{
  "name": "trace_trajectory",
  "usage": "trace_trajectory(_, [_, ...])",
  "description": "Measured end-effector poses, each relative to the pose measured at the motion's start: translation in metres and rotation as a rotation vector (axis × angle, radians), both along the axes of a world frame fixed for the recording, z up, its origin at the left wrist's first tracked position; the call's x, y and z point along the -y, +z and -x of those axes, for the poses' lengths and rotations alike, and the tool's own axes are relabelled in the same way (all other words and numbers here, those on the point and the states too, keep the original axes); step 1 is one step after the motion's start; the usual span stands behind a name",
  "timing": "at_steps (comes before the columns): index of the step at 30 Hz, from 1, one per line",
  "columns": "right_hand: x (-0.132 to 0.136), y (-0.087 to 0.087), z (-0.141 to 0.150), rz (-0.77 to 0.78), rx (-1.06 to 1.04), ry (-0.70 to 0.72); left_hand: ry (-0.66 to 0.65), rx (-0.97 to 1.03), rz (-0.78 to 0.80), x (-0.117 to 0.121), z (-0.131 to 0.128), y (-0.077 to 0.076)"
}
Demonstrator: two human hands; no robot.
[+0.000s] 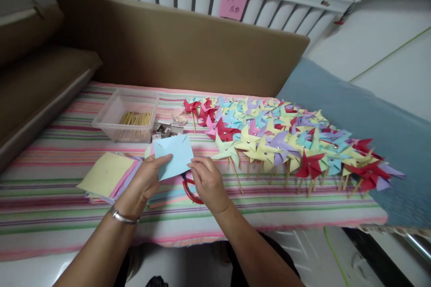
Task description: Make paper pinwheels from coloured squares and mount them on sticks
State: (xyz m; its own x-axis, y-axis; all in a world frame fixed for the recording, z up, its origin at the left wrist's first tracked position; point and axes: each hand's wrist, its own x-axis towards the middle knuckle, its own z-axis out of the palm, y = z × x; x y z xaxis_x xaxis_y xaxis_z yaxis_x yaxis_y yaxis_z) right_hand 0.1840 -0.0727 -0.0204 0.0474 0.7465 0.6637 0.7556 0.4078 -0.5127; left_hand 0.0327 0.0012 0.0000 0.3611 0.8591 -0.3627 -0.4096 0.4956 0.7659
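Note:
A light blue square of paper (178, 154) is held up between both hands, with what look like short slits at its upper corners. My left hand (147, 178) grips its left edge, thumb on top. At the right edge, my right hand (209, 184) pinches the sheet between thumb and fingertips. Scissors with red handles (191, 193) lie just under the paper, their blades mostly hidden. To the left of my left hand sits a stack of coloured paper squares (106, 174), pale yellow uppermost.
Many finished paper pinwheels (266, 143) on sticks cover the right side of the striped cloth (50, 188). A clear plastic box (101, 121) holds thin wooden sticks (136, 119). Beside it are a small box of metal bits (168, 130) and a small clear container (179, 119). Cardboard (175, 49) stands behind.

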Motion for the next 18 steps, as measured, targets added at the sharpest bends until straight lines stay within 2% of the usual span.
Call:
trace_trajectory(5, [0.0026, 0.0012, -0.0033, 0.042, 0.016, -0.002, -0.001, -0.061, -0.094, -0.0035, 0.0021, -0.0001])
trace_trajectory(18, [0.0037, 0.0078, -0.0076, 0.241, -0.05, 0.105, -0.087, -0.312, -0.157, -0.0046, 0.0018, -0.0032])
